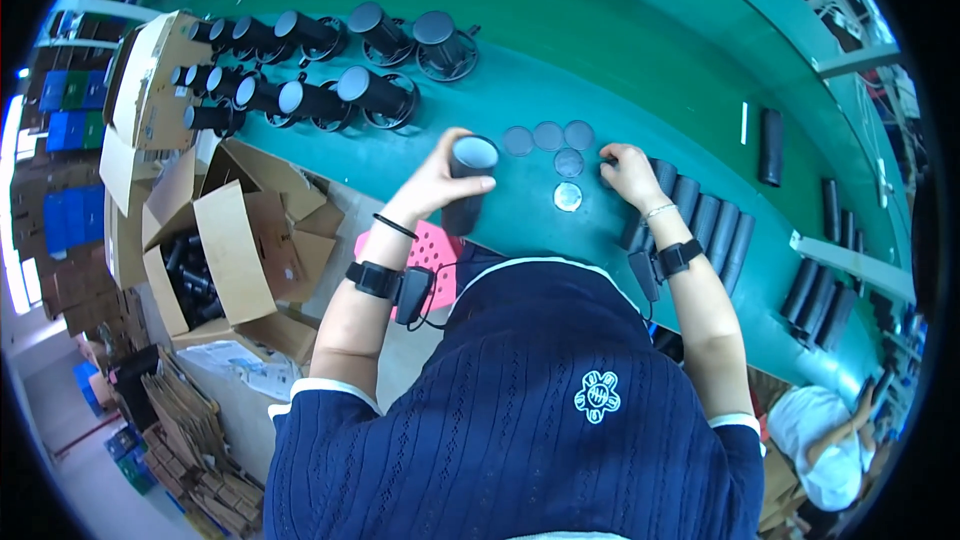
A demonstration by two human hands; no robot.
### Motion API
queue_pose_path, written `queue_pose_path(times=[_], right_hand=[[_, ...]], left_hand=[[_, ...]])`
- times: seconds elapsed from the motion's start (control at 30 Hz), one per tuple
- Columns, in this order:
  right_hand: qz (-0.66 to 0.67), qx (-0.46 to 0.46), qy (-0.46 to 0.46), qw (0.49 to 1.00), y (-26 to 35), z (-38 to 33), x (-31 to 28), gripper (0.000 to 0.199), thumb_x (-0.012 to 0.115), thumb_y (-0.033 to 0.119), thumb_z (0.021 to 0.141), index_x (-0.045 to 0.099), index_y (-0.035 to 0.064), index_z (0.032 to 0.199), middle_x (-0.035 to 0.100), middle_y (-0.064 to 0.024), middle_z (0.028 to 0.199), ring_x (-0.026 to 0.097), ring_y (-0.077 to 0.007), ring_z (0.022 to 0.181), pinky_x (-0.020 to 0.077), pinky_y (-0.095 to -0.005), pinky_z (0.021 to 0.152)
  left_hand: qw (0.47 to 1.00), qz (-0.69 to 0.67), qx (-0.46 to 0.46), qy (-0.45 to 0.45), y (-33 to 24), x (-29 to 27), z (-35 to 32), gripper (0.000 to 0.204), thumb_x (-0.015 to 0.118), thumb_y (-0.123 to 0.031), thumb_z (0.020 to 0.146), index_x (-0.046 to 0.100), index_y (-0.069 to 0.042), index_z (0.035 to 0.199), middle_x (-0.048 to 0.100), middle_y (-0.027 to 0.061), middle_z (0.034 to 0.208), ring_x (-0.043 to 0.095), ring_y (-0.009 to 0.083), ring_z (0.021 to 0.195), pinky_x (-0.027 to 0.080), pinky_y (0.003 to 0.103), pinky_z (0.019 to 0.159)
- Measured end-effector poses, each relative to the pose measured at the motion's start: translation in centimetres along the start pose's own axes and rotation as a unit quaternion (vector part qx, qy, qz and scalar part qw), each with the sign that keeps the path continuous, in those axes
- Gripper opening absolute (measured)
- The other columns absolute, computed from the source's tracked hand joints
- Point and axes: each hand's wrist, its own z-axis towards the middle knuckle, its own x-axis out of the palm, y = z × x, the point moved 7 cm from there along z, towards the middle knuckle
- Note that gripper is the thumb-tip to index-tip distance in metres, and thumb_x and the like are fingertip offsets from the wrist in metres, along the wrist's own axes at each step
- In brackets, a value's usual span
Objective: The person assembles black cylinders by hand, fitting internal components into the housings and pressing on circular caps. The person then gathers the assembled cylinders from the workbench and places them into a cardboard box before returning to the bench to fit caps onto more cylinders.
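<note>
The left hand [438,181] curls round a black tube [462,213], snug between thumb and fingers. It looks stiff, smooth and light, best held round its sides. The right hand [631,178] bends its fingers in; I can't tell if they hold anything.

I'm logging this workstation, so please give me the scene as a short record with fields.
Left hand: grips a black cylinder, pale end facing the camera
Right hand: at a small dark item, hard to make out
Between them: five flat discs
Surface: green worktop
Right side: black tubes lying side by side
Upper left: two rows of black cylinders on round bases
Lower left: open carton holding black parts
</note>
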Motion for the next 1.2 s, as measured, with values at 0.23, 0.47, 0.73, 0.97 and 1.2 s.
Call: queue_pose_path(times=[0.23, 0.47, 0.73, 0.97, 1.2], right_hand=[[-0.338, -0.032, -0.149, 0.929, 5.5, -0.3, 1.7, 0.053, 0.083, 0.038, 0.063, 0.061, 0.0067, 0.099, 0.056, -0.0089, 0.105, 0.050, -0.0279, 0.106, 0.0362, -0.0438, 0.092], [-0.164, -0.162, -0.154, 0.961, 7.0, -1.0, 2.9, 0.053, 0.082, 0.022, 0.062, 0.055, 0.0056, 0.105, 0.057, -0.0113, 0.104, 0.052, -0.0291, 0.104, 0.0367, -0.0423, 0.096], [0.194, -0.182, -0.059, 0.962, 11.2, -6.3, -1.3, 0.057, 0.070, -0.005, 0.073, 0.047, 0.0036, 0.125, 0.058, -0.0067, 0.110, 0.058, -0.0138, 0.103, 0.0505, -0.0296, 0.079], [0.562, -0.076, 0.138, 0.812, 9.3, -8.2, -2.4, 0.061, 0.061, 0.026, 0.094, 0.036, 0.0054, 0.145, 0.051, -0.0059, 0.129, 0.055, -0.0156, 0.113, 0.0527, -0.0320, 0.087], [0.607, -0.080, 0.107, 0.783, 7.5, -7.6, -1.9, 0.048, 0.057, 0.024, 0.097, 0.042, 0.0084, 0.140, 0.051, -0.0085, 0.129, 0.054, -0.0217, 0.117, 0.0522, -0.0400, 0.092]], left_hand=[[0.983, -0.039, 0.079, -0.163, -1.6, -4.9, -1.8, 0.062, 0.079, -0.006, 0.077, 0.044, -0.003, 0.128, 0.059, 0.0052, 0.111, 0.055, 0.0151, 0.107, 0.044, 0.031, 0.094], [0.991, -0.050, 0.092, -0.086, -0.2, -0.6, -3.3, 0.070, 0.072, -0.005, 0.083, 0.034, -0.003, 0.142, 0.055, 0.0056, 0.125, 0.055, 0.0163, 0.112, 0.044, 0.032, 0.098], [0.981, -0.062, 0.029, 0.179, -0.8, 9.5, 0.2, 0.067, 0.074, -0.014, 0.082, 0.038, -0.007, 0.137, 0.054, 0.0025, 0.116, 0.054, 0.0110, 0.100, 0.049, 0.024, 0.074], [0.955, -0.110, 0.006, 0.274, -1.8, 12.3, 1.9, 0.069, 0.077, -0.018, 0.082, 0.038, -0.003, 0.137, 0.052, 0.0055, 0.122, 0.049, 0.0146, 0.114, 0.042, 0.031, 0.097], [0.962, -0.067, 0.021, 0.265, -0.8, 12.6, 3.6, 0.071, 0.078, -0.013, 0.079, 0.037, -0.004, 0.135, 0.054, 0.0076, 0.120, 0.052, 0.0157, 0.115, 0.043, 0.032, 0.098]])
